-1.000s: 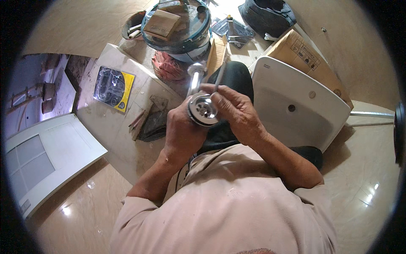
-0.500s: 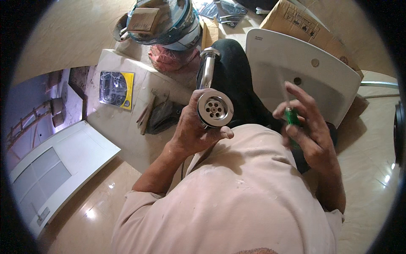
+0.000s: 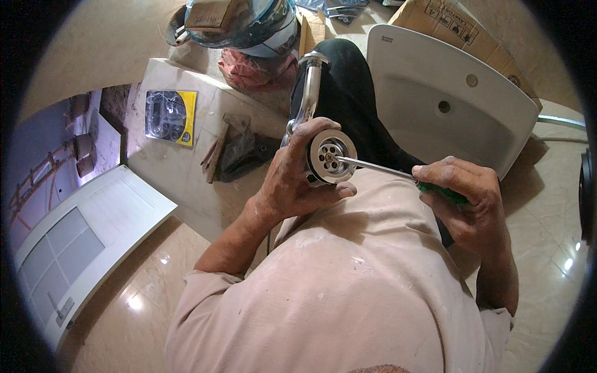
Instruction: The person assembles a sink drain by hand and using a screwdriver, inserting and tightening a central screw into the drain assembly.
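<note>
My left hand (image 3: 287, 180) is wrapped round a chrome sink drain (image 3: 344, 145), its round strainer face turned to the right and up. A bent chrome pipe (image 3: 309, 93) with a flange at its far end runs away from the drain over my dark trouser leg. In my right hand (image 3: 463, 193) is a screwdriver (image 3: 379, 168) with a green handle, the fingers closed round that handle. Its metal shaft points left, and the tip meets the middle of the strainer, at the centre screw.
A white washbasin (image 3: 429, 81) lies at the right beside a cardboard box (image 3: 472, 37). Left are a blister pack (image 3: 170, 118), a dark cloth-like bundle (image 3: 245, 155) and a white door (image 3: 118, 217). A dirty bucket (image 3: 273, 37) stands at the back above a reddish bag (image 3: 252, 69).
My right hand has turned the screwdriver from upright to pointing left, bringing its tip onto the strainer. The drain in my left hand has shifted slightly right and tilted toward the screwdriver.
</note>
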A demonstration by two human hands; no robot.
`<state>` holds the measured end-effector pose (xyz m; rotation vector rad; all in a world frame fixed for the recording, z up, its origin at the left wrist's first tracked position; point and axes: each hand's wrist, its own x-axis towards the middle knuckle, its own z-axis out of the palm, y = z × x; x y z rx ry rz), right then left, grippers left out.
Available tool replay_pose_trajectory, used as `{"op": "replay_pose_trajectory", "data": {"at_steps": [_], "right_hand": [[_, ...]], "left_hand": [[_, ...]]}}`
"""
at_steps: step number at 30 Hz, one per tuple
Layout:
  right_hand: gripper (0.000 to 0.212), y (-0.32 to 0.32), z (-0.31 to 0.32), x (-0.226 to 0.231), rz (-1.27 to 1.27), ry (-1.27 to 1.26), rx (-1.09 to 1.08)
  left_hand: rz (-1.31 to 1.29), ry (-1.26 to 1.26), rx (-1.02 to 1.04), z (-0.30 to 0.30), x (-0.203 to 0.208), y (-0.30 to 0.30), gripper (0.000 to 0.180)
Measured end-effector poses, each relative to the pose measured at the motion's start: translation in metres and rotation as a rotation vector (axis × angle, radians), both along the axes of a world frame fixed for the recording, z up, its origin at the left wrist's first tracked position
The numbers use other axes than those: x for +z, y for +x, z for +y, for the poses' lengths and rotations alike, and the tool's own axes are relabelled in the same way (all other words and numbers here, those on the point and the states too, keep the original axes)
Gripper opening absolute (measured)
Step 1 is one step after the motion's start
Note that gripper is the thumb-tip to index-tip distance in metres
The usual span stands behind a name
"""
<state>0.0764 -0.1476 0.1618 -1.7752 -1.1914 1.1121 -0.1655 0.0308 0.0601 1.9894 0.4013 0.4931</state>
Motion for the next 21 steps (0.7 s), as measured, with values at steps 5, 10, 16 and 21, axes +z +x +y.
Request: {"op": "replay_pose_trajectory", "data": {"at_steps": [5, 10, 16, 21], "right_hand": [[0.035, 0.001, -0.001, -0.007, -0.007, 0.068, 0.051], [0.035, 0.005, 0.026, 0.026, -0.224, 0.065, 0.199], [0.051, 0.036, 0.045, 0.066, -0.343, 0.246, 0.232], [0.069, 0.027, 0.055, 0.058, -0.341, 0.558, -0.062]], "left_hand": [[-0.006, -0.068, -0.018, -0.001, 0.000, 0.001, 0.096], [0.049, -0.094, -0.036, -0.006, 0.005, 0.005, 0.094], [0.003, -0.141, 0.025, -0.014, 0.028, 0.021, 0.086], [-0.065, -0.170, 0.065, -0.022, 0.050, 0.023, 0.081]]}}
